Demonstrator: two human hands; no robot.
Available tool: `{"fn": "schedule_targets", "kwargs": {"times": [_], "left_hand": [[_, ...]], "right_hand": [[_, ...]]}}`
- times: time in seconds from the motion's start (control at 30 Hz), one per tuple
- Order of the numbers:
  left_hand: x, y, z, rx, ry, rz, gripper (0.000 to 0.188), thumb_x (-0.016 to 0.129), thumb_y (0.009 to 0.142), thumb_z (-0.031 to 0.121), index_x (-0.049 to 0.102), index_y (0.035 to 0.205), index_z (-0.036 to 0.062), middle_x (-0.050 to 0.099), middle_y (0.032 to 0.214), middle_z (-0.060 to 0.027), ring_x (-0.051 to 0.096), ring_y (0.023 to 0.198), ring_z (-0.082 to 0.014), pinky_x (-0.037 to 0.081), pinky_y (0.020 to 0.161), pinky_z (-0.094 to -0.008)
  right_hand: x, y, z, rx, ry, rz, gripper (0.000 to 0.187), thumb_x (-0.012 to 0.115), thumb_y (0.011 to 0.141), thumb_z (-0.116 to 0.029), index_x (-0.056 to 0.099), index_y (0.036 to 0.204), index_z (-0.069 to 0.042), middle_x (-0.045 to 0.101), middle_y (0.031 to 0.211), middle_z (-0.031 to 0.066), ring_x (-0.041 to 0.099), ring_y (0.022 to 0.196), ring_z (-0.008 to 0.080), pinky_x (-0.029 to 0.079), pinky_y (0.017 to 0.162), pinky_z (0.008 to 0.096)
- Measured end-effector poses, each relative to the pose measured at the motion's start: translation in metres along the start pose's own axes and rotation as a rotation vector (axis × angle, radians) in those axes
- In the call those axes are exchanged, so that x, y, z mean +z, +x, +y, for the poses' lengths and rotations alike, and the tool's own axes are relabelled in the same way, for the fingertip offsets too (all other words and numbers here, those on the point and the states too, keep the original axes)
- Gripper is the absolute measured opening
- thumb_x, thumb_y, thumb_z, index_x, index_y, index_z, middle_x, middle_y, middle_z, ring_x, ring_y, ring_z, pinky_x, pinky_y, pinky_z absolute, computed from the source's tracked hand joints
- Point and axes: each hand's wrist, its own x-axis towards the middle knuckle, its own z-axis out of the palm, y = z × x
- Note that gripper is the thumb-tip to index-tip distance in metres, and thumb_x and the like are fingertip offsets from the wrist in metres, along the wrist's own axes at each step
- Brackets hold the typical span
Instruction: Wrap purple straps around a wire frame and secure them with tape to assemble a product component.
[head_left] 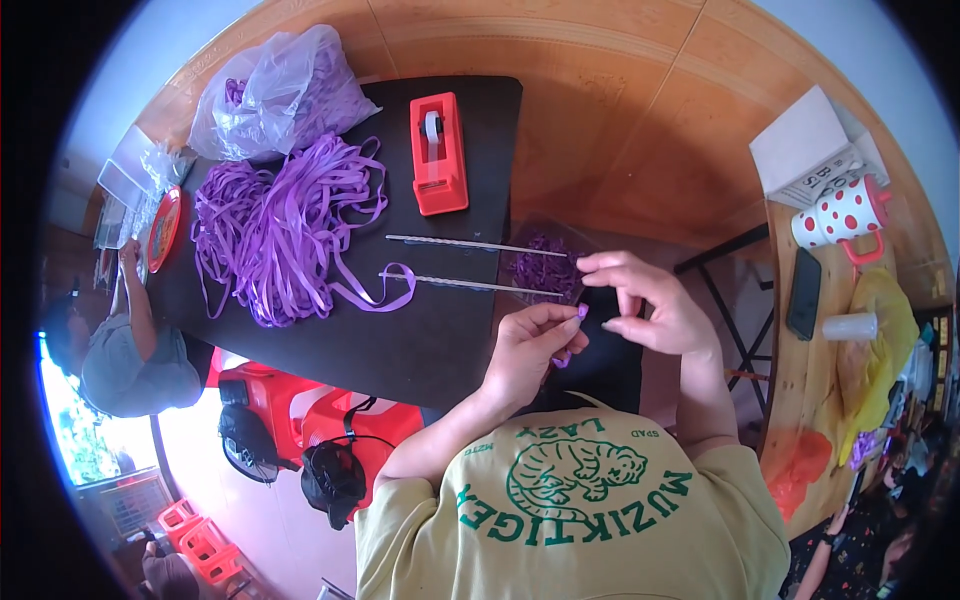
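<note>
Fingers of both hands meet at centre right of the frame, over the near edge of the dark worktop (pixel 330 345). The left hand (pixel 525 350) is curled narrow, thumb and forefinger pinching a small piece of purple ribbon (pixel 581 312); a short purple end also shows just below that hand. The right hand (pixel 645 305) is half closed, its fingertips pinched near the same piece, though the view is too small to say whether it grips the ribbon or only steadies it.

Just beyond the hands lies a little heap of finished purple bits (pixel 545 268), touching the ends of two thin sticks (pixel 460 244) that lie across the worktop. A large tangle of purple ribbon (pixel 280 235) fills the upper left, with a clear bag (pixel 270 95) of more behind it and a red tape dispenser (pixel 438 152) at top centre.

Doing this well likely means keeping the pinch close to the fold, with the strip flat and untwisted, and working low above the heap so nothing drops.
</note>
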Motion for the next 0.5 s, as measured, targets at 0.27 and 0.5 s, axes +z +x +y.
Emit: {"fn": "schedule_targets", "kwargs": {"times": [0.27,0.5], "left_hand": [[0.003,0.002,-0.017,0.056,-0.039,0.046,0.017,0.059,0.092,0.01,0.063,0.105,0.001,0.068,0.082,-0.0056,0.061,0.071,-0.0077,0.047,0.06,-0.0194],[0.0,0.016,-0.047,0.228,-0.059,0.18,0.02,0.056,0.092,0.005,0.062,0.11,-0.0012,0.069,0.087,-0.0084,0.063,0.074,-0.0105,0.051,0.07,-0.023]], "right_hand": [[0.056,-0.004,0.047,-0.312,-0.276,0.36,0.032,0.064,0.066,0.012,0.062,0.095,0.0,0.064,0.087,0.0119,0.065,0.072,0.0264,0.05,0.059,0.0301],[0.051,0.006,0.069,-0.396,-0.656,0.476,0.023,0.066,0.068,0.003,0.065,0.09,-0.002,0.064,0.086,0.0096,0.064,0.07,0.0241,0.05,0.059,0.0327]]}}
